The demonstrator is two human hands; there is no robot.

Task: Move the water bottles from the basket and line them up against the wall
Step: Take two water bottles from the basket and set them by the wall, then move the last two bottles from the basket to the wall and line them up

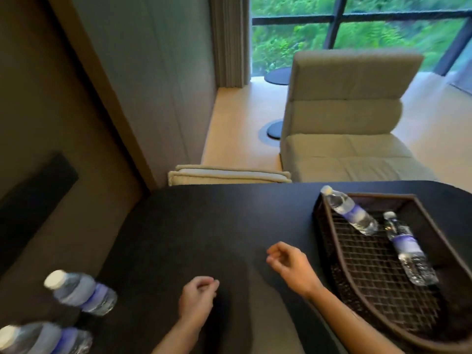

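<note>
Nearest the camera, two bare forearms reached up from the lower edge over the dark table. Left hand hovered low over the tabletop near its middle, fingers curled loosely inward toward the palm, holding nothing. Right hand lay a little farther forward and to the right, wrist bent, thumb and fingers half-curled with a narrow gap between them, likewise empty; whether either hand touched the table could not be told.

Two water bottles stood at the left side of the table, beside the brown wall panel: the near wall bottle cut by the lower left corner, and the far wall bottle just beyond it. Both were blurred, with white caps and blue labels, and lay well to the left of the left hand.

Woven dark basket sat on the right part of the table, its near wall just beside the right forearm. Inside it two more bottles lay on their sides: the rear basket bottle, its cap resting up on the far left corner of the rim, and the front basket bottle, lying on the basket floor to the right. Both were apart from the right hand, beyond the basket's rim. Behind the table stood a pale upholstered chair before a window.
</note>
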